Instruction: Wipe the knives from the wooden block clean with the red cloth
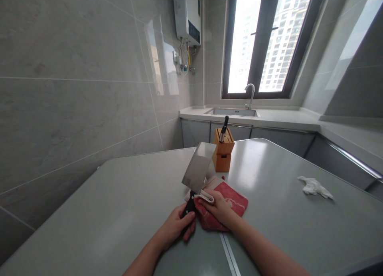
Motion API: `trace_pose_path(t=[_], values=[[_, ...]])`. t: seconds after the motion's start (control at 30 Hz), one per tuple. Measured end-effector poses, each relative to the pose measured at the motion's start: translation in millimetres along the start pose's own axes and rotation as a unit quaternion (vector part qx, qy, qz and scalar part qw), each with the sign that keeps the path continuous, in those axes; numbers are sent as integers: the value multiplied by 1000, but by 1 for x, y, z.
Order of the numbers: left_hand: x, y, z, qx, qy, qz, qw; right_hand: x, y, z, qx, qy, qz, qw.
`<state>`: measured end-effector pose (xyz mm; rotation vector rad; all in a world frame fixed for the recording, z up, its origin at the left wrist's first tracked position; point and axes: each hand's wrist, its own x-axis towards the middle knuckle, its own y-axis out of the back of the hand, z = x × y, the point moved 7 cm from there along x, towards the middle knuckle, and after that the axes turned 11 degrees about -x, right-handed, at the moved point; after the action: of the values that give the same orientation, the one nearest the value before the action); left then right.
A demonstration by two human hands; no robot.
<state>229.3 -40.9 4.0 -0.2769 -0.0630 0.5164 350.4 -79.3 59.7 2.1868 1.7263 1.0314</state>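
Note:
My left hand [176, 225] is wrapped round the black handle of a cleaver [199, 166], whose broad metal blade points up and away from me. A red and white towel [230, 198] is gripped in my right hand [220, 207]. Its folded white edge lies against the cleaver near the top of the handle. The rest of the towel spreads over the tabletop to the right. Just behind the blade stands a wooden knife block [223, 162], with one black-handled tool [224, 128] sticking up from its slots.
The pale glossy table [119, 204] has a seam [229, 254] running toward me. A crumpled white tissue [314, 187] lies at the right. Beyond the table are a counter with a sink [233, 112], a faucet [250, 95] and a window. A tiled wall [74, 108] borders the left side.

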Motion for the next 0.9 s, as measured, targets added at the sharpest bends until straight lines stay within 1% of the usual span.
trace_pose_path(t=[0.07,0.1,0.17,0.23,0.33,0.47,0.6,0.77,0.9], values=[[0,-1,0,0,1,0,1000,0,3,8,40,-32,29,998],[0,-1,0,1,3,1,1000,1,6,14,62,-52,54,995],[0,-1,0,8,9,2,1000,1,15,27,102,-91,116,984],[0,-2,0,22,15,-3,1000,1,22,36,128,-115,150,974],[0,-3,-2,47,28,-14,998,2,23,37,133,-125,140,973],[-1,-4,-2,69,37,-15,997,-2,15,25,125,-120,109,979],[-2,-7,1,85,30,-14,996,-7,6,18,134,-153,79,976],[-3,-9,4,101,13,-11,995,-10,6,22,150,-194,89,965],[-3,-10,4,113,3,-3,994,-11,3,29,171,-200,78,962]])
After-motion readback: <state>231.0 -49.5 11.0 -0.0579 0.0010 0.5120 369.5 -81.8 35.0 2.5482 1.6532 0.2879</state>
